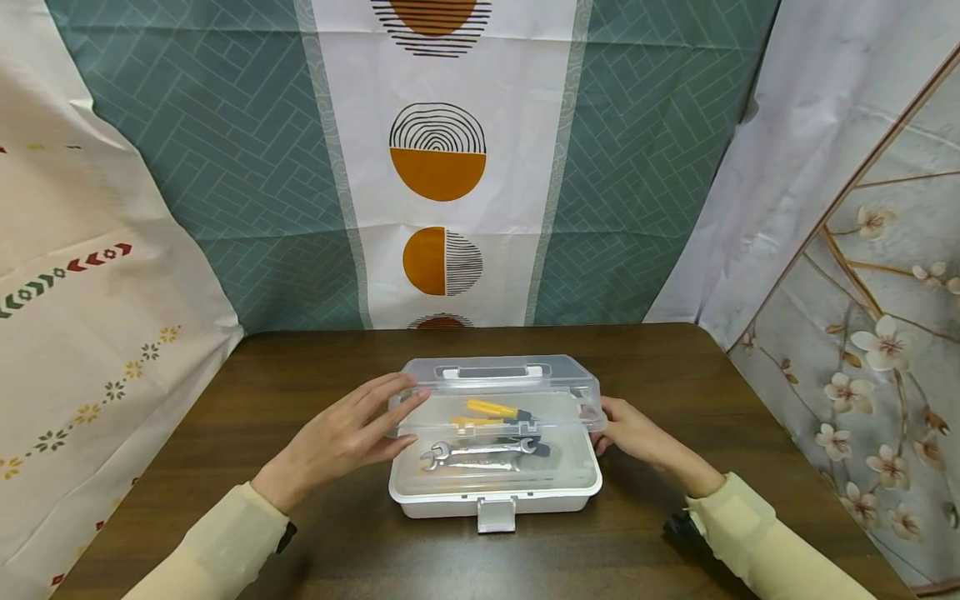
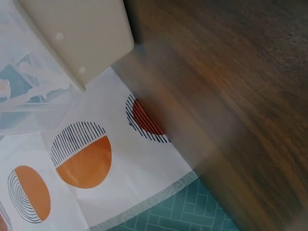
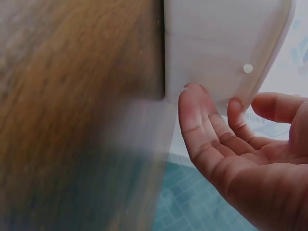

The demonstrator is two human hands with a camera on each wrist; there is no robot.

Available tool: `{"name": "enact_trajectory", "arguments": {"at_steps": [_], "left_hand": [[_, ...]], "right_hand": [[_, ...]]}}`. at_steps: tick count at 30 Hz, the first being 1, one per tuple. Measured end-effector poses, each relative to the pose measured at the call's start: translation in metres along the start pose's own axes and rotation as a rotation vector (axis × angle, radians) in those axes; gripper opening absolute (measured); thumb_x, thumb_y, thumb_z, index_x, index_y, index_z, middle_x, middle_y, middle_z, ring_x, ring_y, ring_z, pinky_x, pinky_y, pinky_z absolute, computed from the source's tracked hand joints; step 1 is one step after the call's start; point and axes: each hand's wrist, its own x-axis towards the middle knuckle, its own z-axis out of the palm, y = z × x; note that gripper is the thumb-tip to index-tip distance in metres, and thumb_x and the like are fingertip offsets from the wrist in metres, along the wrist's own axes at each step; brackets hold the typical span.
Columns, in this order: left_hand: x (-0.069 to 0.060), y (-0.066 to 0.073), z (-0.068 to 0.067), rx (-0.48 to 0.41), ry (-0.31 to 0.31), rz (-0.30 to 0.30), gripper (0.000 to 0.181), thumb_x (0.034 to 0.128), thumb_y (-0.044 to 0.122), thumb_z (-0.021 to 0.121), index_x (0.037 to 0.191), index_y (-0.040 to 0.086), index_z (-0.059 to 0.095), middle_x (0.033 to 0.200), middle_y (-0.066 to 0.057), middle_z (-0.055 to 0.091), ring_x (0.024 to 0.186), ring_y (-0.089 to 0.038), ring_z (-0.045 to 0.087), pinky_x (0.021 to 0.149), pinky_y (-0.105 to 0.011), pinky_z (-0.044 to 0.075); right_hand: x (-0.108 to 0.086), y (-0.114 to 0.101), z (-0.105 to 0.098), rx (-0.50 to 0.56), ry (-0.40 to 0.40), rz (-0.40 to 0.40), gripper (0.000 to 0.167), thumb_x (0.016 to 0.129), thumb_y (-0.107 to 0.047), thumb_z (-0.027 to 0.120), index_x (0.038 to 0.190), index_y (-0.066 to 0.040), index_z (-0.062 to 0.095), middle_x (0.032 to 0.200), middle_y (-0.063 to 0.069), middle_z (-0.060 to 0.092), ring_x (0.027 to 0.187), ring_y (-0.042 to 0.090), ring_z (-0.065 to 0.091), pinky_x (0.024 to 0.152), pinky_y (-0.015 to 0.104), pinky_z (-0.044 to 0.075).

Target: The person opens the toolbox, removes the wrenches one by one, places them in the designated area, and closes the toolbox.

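Note:
A white toolbox [image 1: 495, 503] sits on the table, its clear lid [image 1: 491, 367] raised and tilted. Inside show silver wrenches [image 1: 480, 450] and yellow-handled tools [image 1: 491, 408]. My left hand [image 1: 337, 442] is at the lid's left side, fingers spread; whether the fingertips touch the lid is unclear. On the other side, my right hand [image 1: 637, 433] has its fingertips at the right edge of the lid. The right wrist view shows that hand [image 3: 240, 154] beside the white box wall [image 3: 221, 48], fingers slightly bent. The left wrist view shows the box wall [image 2: 86, 29] and part of the lid.
The brown table [image 1: 315, 367] extends around the box on all sides. A front latch [image 1: 497, 515] hangs down from the box. Patterned cloths [image 1: 262, 167] hang behind the table and on both sides.

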Motion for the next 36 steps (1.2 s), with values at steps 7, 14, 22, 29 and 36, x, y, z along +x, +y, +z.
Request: {"name": "enact_trajectory", "arguments": {"at_steps": [7,14,22,29,36], "left_hand": [[0.0028,-0.0032,0.0014,-0.043,0.006,-0.045,0.047,0.1105,0.033,0.051,0.141,0.000,0.062,0.135,-0.022,0.062,0.119,-0.033,0.064,0.095,-0.039,0.057],[0.0066,-0.0061,0.0031,-0.079,0.030,-0.092,0.045,0.1107,0.034,0.052,0.139,0.002,0.064,0.136,-0.023,0.061,0.117,-0.032,0.065,0.089,-0.038,0.059],[0.0070,-0.0075,0.0052,-0.126,0.061,-0.127,0.042,0.1102,0.033,0.053,0.134,0.002,0.067,0.139,-0.024,0.060,0.109,-0.032,0.069,0.070,-0.032,0.061],[0.0072,-0.0075,0.0066,-0.095,0.094,-0.111,0.041,0.1100,0.032,0.055,0.133,0.001,0.068,0.138,-0.024,0.062,0.112,-0.033,0.069,0.070,-0.034,0.062],[0.0073,-0.0069,0.0085,-0.004,0.162,-0.071,0.039,0.1088,0.032,0.057,0.128,0.002,0.073,0.130,-0.022,0.068,0.113,-0.037,0.068,0.069,-0.036,0.061]], "right_hand": [[0.0048,0.0002,0.0023,0.095,-0.005,0.059,0.029,0.101,0.000,0.053,0.122,0.019,0.052,0.090,0.008,0.068,0.074,0.016,0.067,0.067,0.034,0.060],[0.0069,0.0020,0.0013,0.117,-0.029,0.059,0.032,0.102,-0.003,0.051,0.124,0.020,0.052,0.088,0.006,0.068,0.074,0.014,0.067,0.067,0.033,0.060],[0.0070,0.0018,0.0016,0.060,-0.020,0.051,0.032,0.102,-0.006,0.049,0.121,0.018,0.055,0.085,0.005,0.068,0.073,0.015,0.066,0.066,0.032,0.060],[0.0078,0.0020,0.0028,0.049,-0.012,0.041,0.031,0.102,-0.006,0.050,0.121,0.018,0.056,0.085,0.005,0.067,0.071,0.015,0.065,0.066,0.034,0.060],[0.0078,0.0018,0.0031,0.035,-0.017,0.025,0.030,0.102,-0.005,0.049,0.120,0.018,0.055,0.083,0.005,0.067,0.070,0.014,0.064,0.066,0.036,0.060]]}}
